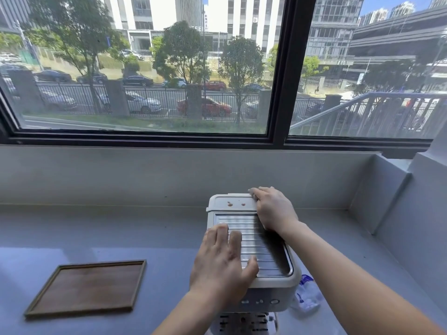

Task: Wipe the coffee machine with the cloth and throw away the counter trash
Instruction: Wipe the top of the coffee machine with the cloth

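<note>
Closest to the camera, the coffee machine (278,282) sits on the grey counter (121,233) with its button row facing the person. Just beside its near right corner is a crumpled clear-and-blue wrapper (307,293), which I'd guess is the counter trash. The left hand (221,259) is planted on the near left part of the machine's top. Its fingers are spread flat on the ribbed metal plate (263,243), the thumb lies along the near edge, and it isn't holding anything. The plate's long axis runs near to far, so wiping strokes would probably go that way. Further back, the right hand (273,209) lies over the far right corner with its fingers stretched out toward the far left. They look laid on rather than wrapped around anything. I honestly can't spot a cloth anywhere, so either it's hidden or out of view. Just left of those fingertips, on the white far lid, are a couple of brown spots (235,204), so the right hand is clearly the nearer one for those. It's also on the wrapper's side of the machine. A wooden tray (87,288) sits well apart to the left, and beyond everything is the window (145,68).
</note>
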Available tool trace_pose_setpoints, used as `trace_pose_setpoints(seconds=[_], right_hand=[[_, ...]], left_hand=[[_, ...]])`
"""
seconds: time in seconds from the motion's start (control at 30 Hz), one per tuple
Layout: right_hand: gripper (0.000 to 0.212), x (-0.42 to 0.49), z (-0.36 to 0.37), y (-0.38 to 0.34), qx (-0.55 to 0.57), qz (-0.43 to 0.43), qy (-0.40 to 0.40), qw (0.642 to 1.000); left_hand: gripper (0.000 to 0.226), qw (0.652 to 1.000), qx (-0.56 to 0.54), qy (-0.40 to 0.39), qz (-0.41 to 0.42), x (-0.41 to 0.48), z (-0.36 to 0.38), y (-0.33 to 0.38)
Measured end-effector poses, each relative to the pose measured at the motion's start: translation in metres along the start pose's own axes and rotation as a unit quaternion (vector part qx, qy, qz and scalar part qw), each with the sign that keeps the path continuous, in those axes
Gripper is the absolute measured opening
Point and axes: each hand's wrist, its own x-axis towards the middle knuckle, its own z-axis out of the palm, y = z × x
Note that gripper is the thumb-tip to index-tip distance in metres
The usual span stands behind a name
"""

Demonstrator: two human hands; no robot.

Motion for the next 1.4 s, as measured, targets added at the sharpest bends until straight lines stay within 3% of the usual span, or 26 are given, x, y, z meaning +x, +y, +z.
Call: trace_pose_setpoints(seconds=[0.1, 0.27, 0.43, 0.53, 0.63, 0.7, 0.77, 0.8, 0.83, 0.93, 1.0, 1.1, 1.2, 1.4], right_hand=[[0.032, -0.025, 0.003, 0.013, -0.013, -0.047, 0.053, 0.997], [0.033, -0.015, -0.004, 0.006, 0.010, 0.062, 0.041, 0.997], [0.021, -0.053, -0.009, -0.007, -0.007, 0.001, 0.046, 0.999], [0.029, -0.084, -0.012, -0.025, -0.014, -0.024, 0.024, 0.999], [0.036, -0.085, -0.022, -0.050, 0.080, 0.005, -0.049, 0.996], [0.032, -0.080, -0.033, -0.070, 0.284, 0.058, -0.103, 0.951], [0.038, -0.080, -0.048, -0.078, 0.529, 0.136, -0.120, 0.829], [0.042, -0.083, -0.051, -0.073, 0.579, 0.156, -0.104, 0.794], [0.043, -0.089, -0.053, -0.065, 0.574, 0.151, -0.082, 0.801], [0.039, -0.115, -0.054, -0.030, 0.344, 0.106, 0.051, 0.932], [0.037, -0.129, -0.044, -0.015, 0.208, 0.071, 0.104, 0.970], [0.037, -0.135, -0.020, -0.019, 0.142, 0.074, 0.029, 0.987], [0.043, -0.128, -0.010, -0.022, 0.083, 0.072, 0.023, 0.994], [0.043, -0.124, 0.001, -0.024, 0.045, 0.068, 0.043, 0.996]], left_hand=[[0.048, 1.000, -0.010, 0.005, 0.000, 0.000, 0.003, 0.000], [0.045, 1.000, -0.013, 0.016, 0.002, 0.001, 0.002, 0.000], [0.045, 0.998, -0.048, 0.048, 0.001, -0.002, 0.003, -0.001], [0.049, 0.987, -0.137, 0.088, -0.013, -0.004, 0.002, -0.001], [0.071, 0.980, -0.173, 0.100, 0.013, -0.007, 0.001, -0.002], [0.084, 0.979, -0.180, 0.087, 0.042, -0.006, -0.002, -0.004], [0.090, 0.976, -0.203, 0.062, 0.045, -0.006, -0.006, -0.008], [0.093, 0.974, -0.216, 0.047, 0.038, -0.006, -0.008, -0.010], [0.095, 0.974, -0.223, 0.033, 0.033, -0.006, -0.010, -0.013], [0.091, 0.982, -0.185, 0.001, 0.030, -0.003, -0.019, -0.013], [0.088, 0.991, -0.126, -0.020, 0.048, 0.007, -0.021, -0.005], [0.075, 0.994, -0.045, -0.059, 0.084, 0.022, -0.021, 0.010], [0.062, 0.993, -0.048, -0.068, 0.083, 0.024, -0.024, 0.001], [0.034, 0.969, -0.225, 0.031, 0.096, -0.020, -0.021, -0.043]])
